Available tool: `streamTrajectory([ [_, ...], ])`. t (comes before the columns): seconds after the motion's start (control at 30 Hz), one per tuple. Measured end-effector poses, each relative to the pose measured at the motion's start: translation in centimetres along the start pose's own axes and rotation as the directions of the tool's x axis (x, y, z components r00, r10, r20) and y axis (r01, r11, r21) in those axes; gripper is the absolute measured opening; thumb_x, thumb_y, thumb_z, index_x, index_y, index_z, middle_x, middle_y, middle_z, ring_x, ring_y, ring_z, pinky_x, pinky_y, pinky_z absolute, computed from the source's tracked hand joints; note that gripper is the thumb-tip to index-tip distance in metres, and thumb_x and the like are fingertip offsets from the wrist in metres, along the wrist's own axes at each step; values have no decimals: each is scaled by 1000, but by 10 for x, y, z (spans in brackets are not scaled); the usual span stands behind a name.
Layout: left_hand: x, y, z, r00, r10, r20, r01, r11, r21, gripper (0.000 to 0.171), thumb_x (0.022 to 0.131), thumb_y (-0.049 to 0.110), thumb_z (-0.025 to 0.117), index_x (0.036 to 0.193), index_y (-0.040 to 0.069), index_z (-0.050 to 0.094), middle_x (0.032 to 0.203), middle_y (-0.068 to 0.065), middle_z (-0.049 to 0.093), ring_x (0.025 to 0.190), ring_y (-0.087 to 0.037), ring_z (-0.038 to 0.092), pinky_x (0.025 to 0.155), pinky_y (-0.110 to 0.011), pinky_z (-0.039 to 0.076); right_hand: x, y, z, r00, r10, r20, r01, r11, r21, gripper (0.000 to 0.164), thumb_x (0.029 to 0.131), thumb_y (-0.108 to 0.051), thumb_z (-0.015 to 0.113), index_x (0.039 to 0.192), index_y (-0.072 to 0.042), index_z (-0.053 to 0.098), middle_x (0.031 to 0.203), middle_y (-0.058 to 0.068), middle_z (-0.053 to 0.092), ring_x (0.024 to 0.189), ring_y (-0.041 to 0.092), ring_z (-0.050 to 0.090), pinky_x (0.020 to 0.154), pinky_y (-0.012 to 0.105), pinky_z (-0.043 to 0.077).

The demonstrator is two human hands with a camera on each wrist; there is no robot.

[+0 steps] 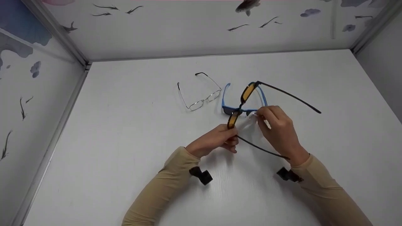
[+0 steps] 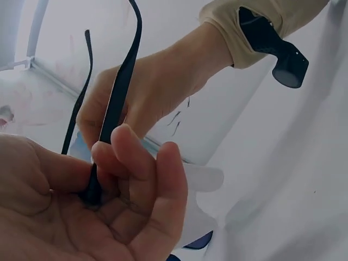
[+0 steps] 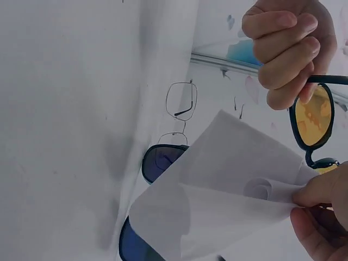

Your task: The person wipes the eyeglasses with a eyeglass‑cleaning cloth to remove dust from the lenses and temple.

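My left hand (image 1: 218, 138) grips black-framed glasses with yellow lenses (image 1: 248, 92) by one end of the frame, near the hinge. Both temples are unfolded and point to the right. In the right wrist view a thin white cloth (image 3: 234, 157) hangs from my right hand (image 3: 326, 212), pinched between thumb and fingers. That cloth is beside the yellow lenses, and I cannot tell whether it touches them. Blue-framed sunglasses (image 1: 230, 111) lie on the table behind both hands, partly covered by the held glasses and the right hand.
Thin wire-rimmed eyeglasses (image 1: 197, 105) lie temples open on the white table (image 1: 125, 125), left of the sunglasses. Walls with fish and plant prints (image 1: 188, 31) enclose the table at the back and left. Each sleeve carries a small black camera mount (image 1: 202, 176).
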State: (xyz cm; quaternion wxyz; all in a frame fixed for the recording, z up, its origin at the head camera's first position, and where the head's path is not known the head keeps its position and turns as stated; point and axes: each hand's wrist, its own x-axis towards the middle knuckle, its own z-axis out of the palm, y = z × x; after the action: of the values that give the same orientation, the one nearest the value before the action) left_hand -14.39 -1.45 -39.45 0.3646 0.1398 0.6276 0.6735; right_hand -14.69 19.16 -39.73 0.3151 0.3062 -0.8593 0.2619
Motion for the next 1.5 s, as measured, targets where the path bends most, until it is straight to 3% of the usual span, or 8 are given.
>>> streamTrajectory([
  [0.17, -3, -7, -12, 999, 17, -33, -16, 1000, 21, 19, 96, 13, 39, 80, 4, 41, 69, -6, 42, 63, -16, 47, 66, -33, 51, -8, 5, -5, 1000, -29, 4, 29, 999, 32, 22, 70, 11, 67, 88, 0, 60, 88, 12, 56, 81, 18, 55, 68, 26, 47],
  [0.4, -12, -12, -28, 997, 53, -49, -52, 998, 20, 21, 95, 17, 42, 79, 3, 44, 71, -8, 50, 67, -18, 53, 71, -37, 50, -19, 16, -12, 999, -2, 34, 2, 1000, 14, 24, 67, 12, 69, 87, -1, 61, 87, 9, 58, 83, 18, 55, 69, 28, 46],
  [0.63, -21, -7, -42, 989, 102, -106, -104, 994, -18, 21, 96, 18, 41, 86, 0, 47, 75, -11, 58, 71, -21, 60, 75, -39, 49, -29, 26, -16, 983, -120, 138, 112, 992, 64, 27, 64, 12, 71, 86, -2, 62, 87, 8, 59, 80, 17, 58, 66, 31, 51],
  [0.83, -29, -2, -53, 986, 110, -129, -113, 993, -17, 25, 96, 19, 42, 92, -5, 48, 79, -13, 58, 73, -23, 59, 77, -41, 48, -36, 35, -25, 986, -76, 150, 65, 995, 73, 30, 64, 12, 70, 88, -3, 62, 89, 6, 59, 82, 14, 58, 71, 23, 48],
  [0.97, -34, 1, -59, 990, 94, -104, -92, 996, 20, 26, 96, 16, 40, 93, -9, 47, 82, -18, 59, 76, -29, 60, 78, -42, 48, -38, 39, -36, 992, -18, 129, 4, 994, 108, 32, 64, 15, 68, 89, -2, 62, 89, 6, 59, 83, 13, 57, 77, 14, 43],
  [1.13, -43, 11, -58, 992, 75, -105, -69, 996, 59, 24, 97, 10, 34, 91, -9, 47, 79, -20, 61, 74, -30, 61, 75, -41, 49, -35, 41, -48, 999, 30, 39, -37, 980, 197, 37, 60, 23, 67, 89, 1, 62, 87, 6, 60, 79, 15, 57, 77, 14, 42],
  [1.3, -41, 7, -60, 991, 65, -117, -58, 996, 67, 25, 97, 11, 34, 86, -4, 50, 74, -14, 61, 69, -24, 62, 72, -39, 50, -31, 38, -51, 1000, -2, -10, 5, 957, 290, 42, 57, 27, 66, 90, 2, 62, 87, 7, 61, 78, 16, 56, 75, 17, 43],
  [1.5, -31, -6, -62, 994, 43, -99, -35, 996, 78, 28, 95, 13, 37, 79, -3, 54, 71, -13, 61, 65, -24, 62, 69, -39, 50, -27, 35, -45, 999, -54, -6, 53, 930, 363, 42, 55, 25, 66, 90, 2, 62, 88, 10, 61, 77, 17, 56, 73, 17, 43],
])
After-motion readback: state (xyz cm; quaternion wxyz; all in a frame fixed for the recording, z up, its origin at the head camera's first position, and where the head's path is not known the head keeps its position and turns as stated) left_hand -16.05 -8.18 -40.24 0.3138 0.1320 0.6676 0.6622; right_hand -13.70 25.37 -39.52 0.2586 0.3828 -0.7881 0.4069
